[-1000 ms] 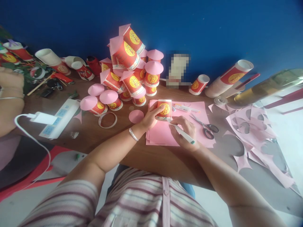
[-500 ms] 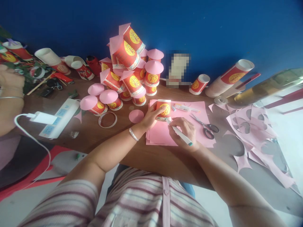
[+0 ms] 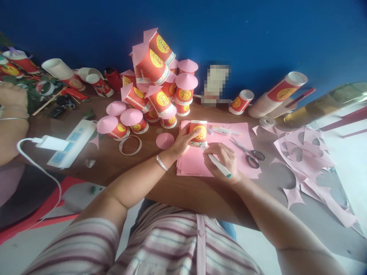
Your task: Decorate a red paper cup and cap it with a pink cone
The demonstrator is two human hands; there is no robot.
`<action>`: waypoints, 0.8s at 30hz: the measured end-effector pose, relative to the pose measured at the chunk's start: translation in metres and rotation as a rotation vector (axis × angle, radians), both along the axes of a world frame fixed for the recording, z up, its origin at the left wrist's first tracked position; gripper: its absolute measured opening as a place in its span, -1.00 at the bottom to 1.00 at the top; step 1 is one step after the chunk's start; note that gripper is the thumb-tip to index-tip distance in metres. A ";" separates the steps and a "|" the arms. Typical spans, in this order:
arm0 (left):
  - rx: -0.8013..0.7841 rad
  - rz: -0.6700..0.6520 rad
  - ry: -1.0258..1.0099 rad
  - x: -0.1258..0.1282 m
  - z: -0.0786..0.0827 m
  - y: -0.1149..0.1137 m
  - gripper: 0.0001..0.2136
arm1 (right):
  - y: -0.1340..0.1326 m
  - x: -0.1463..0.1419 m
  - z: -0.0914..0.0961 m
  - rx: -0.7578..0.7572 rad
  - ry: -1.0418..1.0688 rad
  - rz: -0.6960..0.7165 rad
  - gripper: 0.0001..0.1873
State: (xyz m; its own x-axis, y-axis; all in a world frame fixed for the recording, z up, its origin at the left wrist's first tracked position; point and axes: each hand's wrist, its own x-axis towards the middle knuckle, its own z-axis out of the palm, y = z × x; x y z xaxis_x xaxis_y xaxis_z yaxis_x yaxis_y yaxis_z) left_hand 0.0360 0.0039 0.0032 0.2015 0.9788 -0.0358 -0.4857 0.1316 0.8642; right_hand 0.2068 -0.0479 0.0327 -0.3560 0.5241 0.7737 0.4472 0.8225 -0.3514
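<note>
My left hand grips a red paper cup with a yellow emblem, standing upside down on a stack of pink paper. My right hand is closed round a white pen with a green end; its tip touches the paper at the cup's rim, on the near side. A cut pink disc lies left of the cup. Black-handled scissors rest on the pink paper to the right.
A heap of red cups with pink cone lids stands behind. A white power strip, a tape ring and another person's arm are at left. Pink paper offcuts and stacked cups lie at right.
My right hand with the pen has slid a little left and toward me along the cup's rim. The cup has turned slightly under my left hand.
</note>
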 end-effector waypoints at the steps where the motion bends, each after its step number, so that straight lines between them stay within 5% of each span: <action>1: 0.000 0.002 0.002 0.000 0.000 0.000 -0.73 | 0.000 0.000 0.000 0.002 0.000 -0.001 -0.74; 24: -0.025 0.032 0.002 0.002 0.003 -0.002 -0.69 | 0.000 0.000 -0.004 0.006 -0.025 -0.054 -0.79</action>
